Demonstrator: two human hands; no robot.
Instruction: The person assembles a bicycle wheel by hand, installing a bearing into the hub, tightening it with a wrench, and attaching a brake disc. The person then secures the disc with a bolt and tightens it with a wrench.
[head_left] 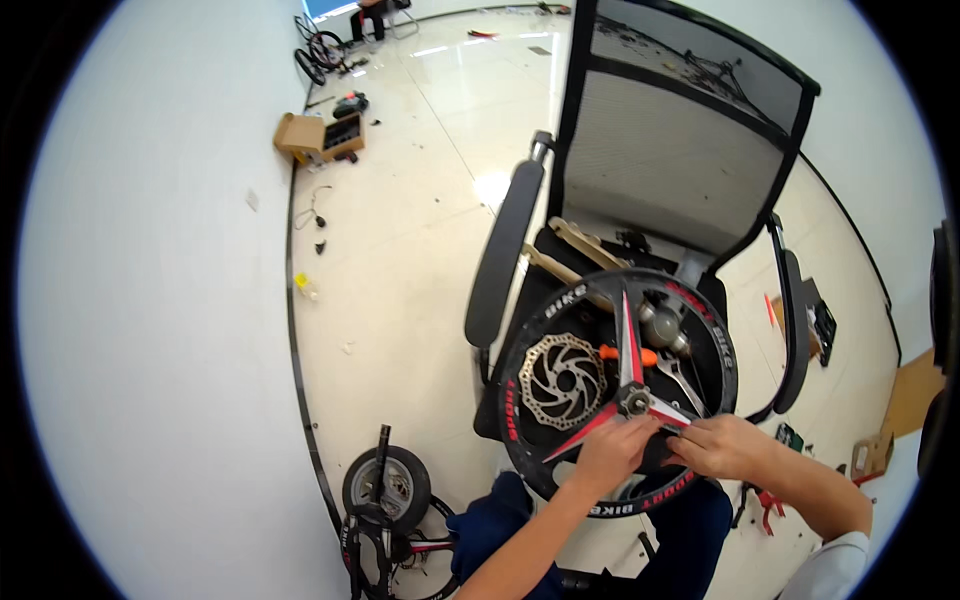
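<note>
Bright, floor glare, fisheye-bent edges

A black mesh office chair stands on the pale glossy tiled floor; its seat carries a black bicycle wheel with red three-blade spokes, lying flat; beside the hub on the seat lie a silver disc rotor, an orange-handled tool, a wrench and wooden strips; on the floor by the white wall sit an open cardboard box, a small wheel with a tyre and scattered small parts; flat cardboard lies at the right.
</note>
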